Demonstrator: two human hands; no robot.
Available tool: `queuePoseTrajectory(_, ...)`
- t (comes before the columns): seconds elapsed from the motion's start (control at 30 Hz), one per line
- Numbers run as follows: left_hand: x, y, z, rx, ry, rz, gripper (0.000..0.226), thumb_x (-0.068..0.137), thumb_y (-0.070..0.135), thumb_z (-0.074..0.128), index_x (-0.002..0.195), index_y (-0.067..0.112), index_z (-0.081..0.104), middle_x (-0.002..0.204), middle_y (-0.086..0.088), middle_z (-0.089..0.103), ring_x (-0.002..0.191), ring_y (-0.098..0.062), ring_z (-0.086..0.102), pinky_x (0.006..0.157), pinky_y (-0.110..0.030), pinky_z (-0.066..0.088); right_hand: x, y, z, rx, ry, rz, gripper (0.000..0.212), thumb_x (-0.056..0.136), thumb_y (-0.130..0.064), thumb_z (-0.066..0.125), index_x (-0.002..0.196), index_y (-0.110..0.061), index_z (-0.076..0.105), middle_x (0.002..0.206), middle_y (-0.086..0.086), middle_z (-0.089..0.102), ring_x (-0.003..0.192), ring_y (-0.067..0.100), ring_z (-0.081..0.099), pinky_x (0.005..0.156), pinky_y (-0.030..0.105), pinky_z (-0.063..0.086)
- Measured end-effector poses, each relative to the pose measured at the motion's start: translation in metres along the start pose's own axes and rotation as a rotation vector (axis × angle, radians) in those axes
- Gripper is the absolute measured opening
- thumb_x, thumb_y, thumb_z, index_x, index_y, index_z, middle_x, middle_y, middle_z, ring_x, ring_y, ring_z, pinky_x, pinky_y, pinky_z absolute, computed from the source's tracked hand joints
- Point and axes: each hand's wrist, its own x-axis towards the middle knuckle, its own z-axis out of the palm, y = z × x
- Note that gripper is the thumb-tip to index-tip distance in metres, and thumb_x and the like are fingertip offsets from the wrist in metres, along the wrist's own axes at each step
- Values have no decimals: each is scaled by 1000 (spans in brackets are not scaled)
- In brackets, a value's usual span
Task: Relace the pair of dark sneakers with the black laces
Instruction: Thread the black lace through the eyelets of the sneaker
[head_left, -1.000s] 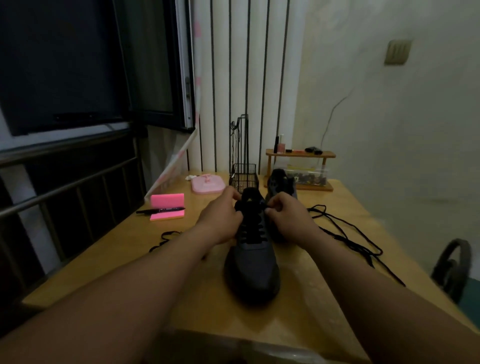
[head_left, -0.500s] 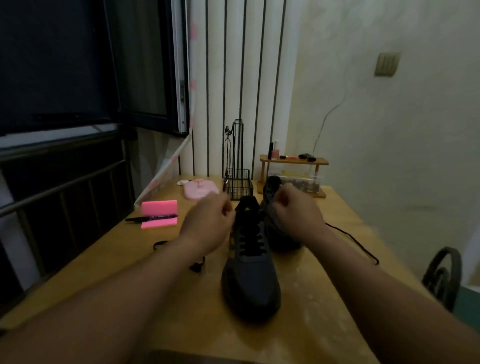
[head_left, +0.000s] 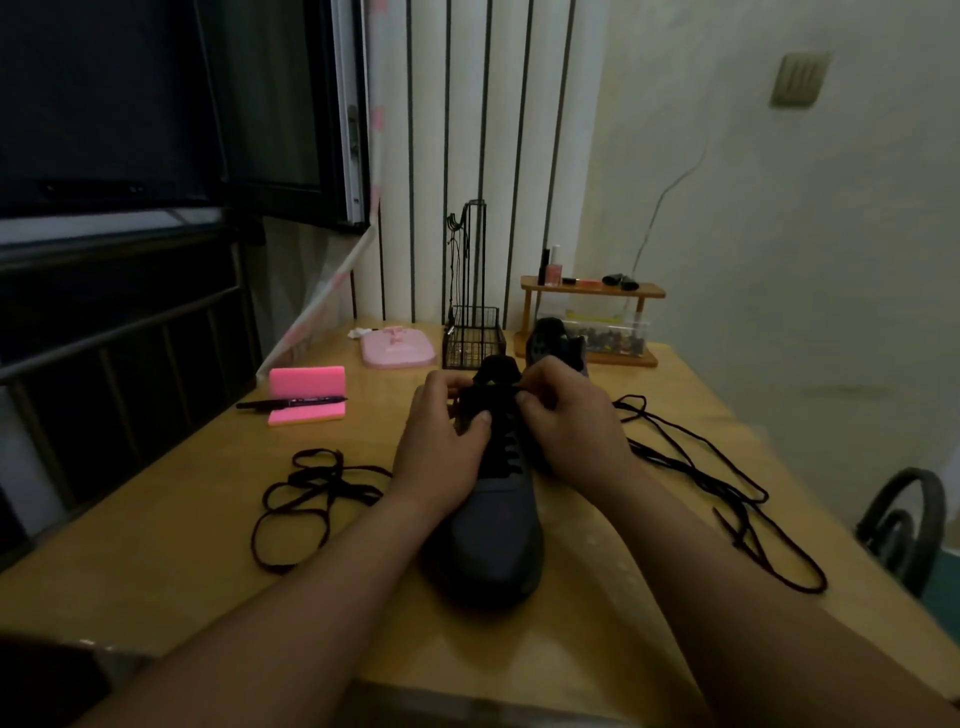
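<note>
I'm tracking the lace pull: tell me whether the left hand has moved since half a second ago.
Yes. The left hand has moved right, away from the pink pad, back onto the near sneaker's top eyelets, pinching the black lace.

Dim, greenish room light, brightest on the right wall (head_left: 779, 234); the window (head_left: 104, 93) is black. The counter (head_left: 156, 545) carries a faint sheen. The sneaker (head_left: 493, 540) and its lace (head_left: 511, 454) merge into one dark mass. Wide-angle bending curves the edges; the chair (head_left: 904, 525) is smeared soft. Detail is grainy throughout.
</note>
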Motion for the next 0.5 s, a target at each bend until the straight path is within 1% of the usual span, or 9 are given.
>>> queuePoseTrajectory(0.07,-4,-2,3,-8,13,9,33,97,20,69,121,34,52,125,7,53,113,-2,56,84,-4,47,-5,4,1,219,40,122,6,97,-24,65,96,-20,61,91,1,66,83,21,64,75,46,60)
queuePoseTrajectory(0.13,-5,-6,5,-6,35,29,32,97,20,69,121,34,53,125,7,53,113,-4,57,90,-12,49,-9,5,0,546,41,267,13,95,-23,63,88,-12,59,89,16,65,76,37,60,67,50,54)
queuePoseTrajectory(0.17,-6,-7,5,0,49,39,32,97,20,69,121,34,53,124,8,53,114,-5,57,94,-17,49,-8,4,-3,650,-6,317,13,95,-22,62,85,-13,59,86,16,63,72,35,56,62,46,49)
queuePoseTrajectory(0.23,-7,-7,6,15,60,40,31,98,22,69,122,34,53,123,10,50,115,-3,55,96,-20,48,-1,4,-8,573,-192,319,16,98,-26,65,86,-16,61,80,6,61,70,22,56,63,34,44)
queuePoseTrajectory(0.3,-8,-8,7,29,62,26,30,99,25,68,122,35,52,122,13,48,116,-4,54,98,-26,52,8,4,-14,265,-380,211,25,97,-40,70,88,-17,66,78,1,63,66,10,59,64,30,46)
queuePoseTrajectory(0.33,-8,-9,8,38,66,26,30,98,26,68,120,36,51,121,15,47,117,-5,53,98,-32,54,12,5,-17,190,-398,164,28,97,-42,70,86,-17,66,77,-1,64,66,8,59,64,30,46)
queuePoseTrajectory(0.37,-8,-9,8,47,70,30,30,98,27,68,119,38,49,119,18,46,117,-6,53,98,-37,55,13,8,-20,232,-382,133,29,97,-41,69,83,-16,65,76,-2,63,67,7,59,66,30,46)
queuePoseTrajectory(0.43,-7,-11,9,56,82,28,30,98,28,67,116,40,46,118,21,45,118,-6,53,97,-42,56,11,18,-26,624,-298,175,31,99,-34,66,80,-12,57,79,0,58,78,14,60,77,35,47)
queuePoseTrajectory(0.5,-7,-11,9,65,88,8,30,98,30,67,116,40,46,119,20,45,118,-4,52,98,-42,56,8,24,-28,1017,-266,256,25,95,-31,61,81,-14,51,81,6,49,86,25,55,88,41,47)
